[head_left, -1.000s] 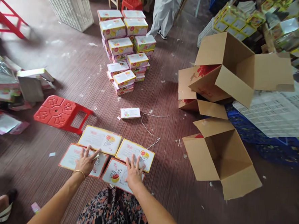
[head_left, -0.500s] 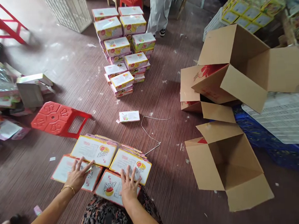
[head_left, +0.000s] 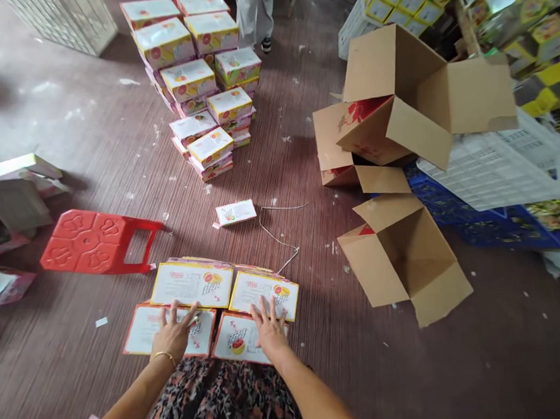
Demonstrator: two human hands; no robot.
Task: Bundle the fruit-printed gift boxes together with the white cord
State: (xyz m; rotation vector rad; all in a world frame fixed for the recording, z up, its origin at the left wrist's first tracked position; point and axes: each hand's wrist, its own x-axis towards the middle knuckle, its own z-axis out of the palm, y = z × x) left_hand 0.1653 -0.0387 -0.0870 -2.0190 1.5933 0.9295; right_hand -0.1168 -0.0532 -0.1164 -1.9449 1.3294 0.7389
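Observation:
Right in front of me stand printed cartons in a two-by-two block of stacks, white on top with fruit pictures. My left hand (head_left: 174,333) lies with spread fingers on the near left carton (head_left: 142,328), its fingertips at the edge of the far left carton (head_left: 190,284). Flat and spread too, my right hand (head_left: 271,330) rests across the near right carton (head_left: 235,338) and the far right carton (head_left: 261,293). Neither hand grasps anything. Beyond the block, a small white carton (head_left: 236,212) lies on the floor beside a thin white string (head_left: 275,238).
A red plastic stool (head_left: 89,241) lies tipped over at left. Stacked fruit cartons (head_left: 196,82) stand ahead, near a person's legs (head_left: 254,12). To the right are open cardboard boxes (head_left: 406,258), another open box (head_left: 419,93), and a blue crate (head_left: 499,227) under white plastic trays.
My view has turned to the right, so most floor objects sit further left. Both hands stay flat on the cartons, in nearly the same places.

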